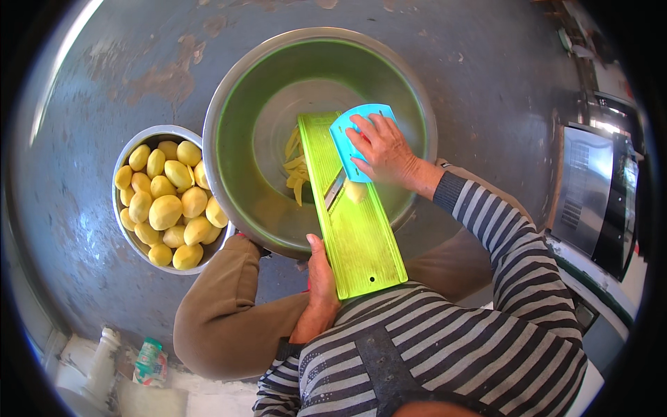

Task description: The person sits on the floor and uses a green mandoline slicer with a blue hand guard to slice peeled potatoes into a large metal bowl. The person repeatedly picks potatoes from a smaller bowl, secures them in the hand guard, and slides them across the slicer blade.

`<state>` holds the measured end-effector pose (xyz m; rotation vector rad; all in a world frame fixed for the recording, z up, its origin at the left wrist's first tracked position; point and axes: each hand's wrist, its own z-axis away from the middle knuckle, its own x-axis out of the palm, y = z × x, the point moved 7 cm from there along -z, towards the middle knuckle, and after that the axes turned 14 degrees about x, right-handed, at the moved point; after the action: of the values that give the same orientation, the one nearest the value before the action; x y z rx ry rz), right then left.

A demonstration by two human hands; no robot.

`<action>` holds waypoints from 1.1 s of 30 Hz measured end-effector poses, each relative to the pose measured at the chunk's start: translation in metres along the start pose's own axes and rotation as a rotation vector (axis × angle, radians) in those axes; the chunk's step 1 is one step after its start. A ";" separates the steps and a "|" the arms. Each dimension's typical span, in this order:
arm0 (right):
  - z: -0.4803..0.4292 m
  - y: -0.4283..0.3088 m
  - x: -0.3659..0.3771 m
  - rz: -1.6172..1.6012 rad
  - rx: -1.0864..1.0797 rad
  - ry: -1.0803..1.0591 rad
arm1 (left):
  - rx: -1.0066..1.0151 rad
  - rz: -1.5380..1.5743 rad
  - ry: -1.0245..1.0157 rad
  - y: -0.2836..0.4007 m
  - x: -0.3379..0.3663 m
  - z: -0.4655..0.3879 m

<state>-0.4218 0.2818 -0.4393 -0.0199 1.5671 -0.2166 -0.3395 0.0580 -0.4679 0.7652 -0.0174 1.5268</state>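
Observation:
A lime-green mandoline slicer (359, 242) slants over a large metal basin (318, 34), its near end against the striped top. My left hand (321, 284) holds the slicer's near left edge, thumb up along the side and fingers mostly hidden beneath. My right hand (383, 148) grips a light-blue hand guard (344, 138) on the slicer, just above the diagonal blade (335, 190). A peeled potato (356, 191) shows under the guard's lower edge, lying on the slicer. Yellow potato slices (298, 174) lie in the basin, partly covered by the slicer.
A smaller metal bowl (119, 208) full of peeled potatoes (165, 212) stands on the worn grey floor (94, 281), left of the basin. Two bent knees in brown trousers flank the basin's near side. A green-capped container (150, 354) stands at lower left, and a metal-fronted appliance (581, 190) at right.

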 end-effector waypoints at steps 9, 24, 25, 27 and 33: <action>0.037 -0.007 -0.005 -0.046 0.044 -0.116 | 0.741 -0.958 0.140 0.065 0.012 0.010; 0.062 0.019 -0.023 -0.108 0.272 -0.110 | 0.851 -1.699 -0.507 0.064 0.106 0.004; 0.055 0.016 -0.025 -0.128 0.272 -0.103 | 0.886 -1.711 -0.495 0.064 0.106 0.003; 0.047 0.002 -0.023 -0.164 0.247 -0.121 | 0.889 -1.743 -0.481 0.067 0.101 0.004; 0.066 -0.002 -0.002 -0.189 0.182 -0.102 | 1.139 -1.484 -0.193 0.237 0.065 0.078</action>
<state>-0.3563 0.2715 -0.4369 -0.0359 1.4392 -0.4989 -0.5099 0.0472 -0.2744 1.3205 1.1031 -0.1035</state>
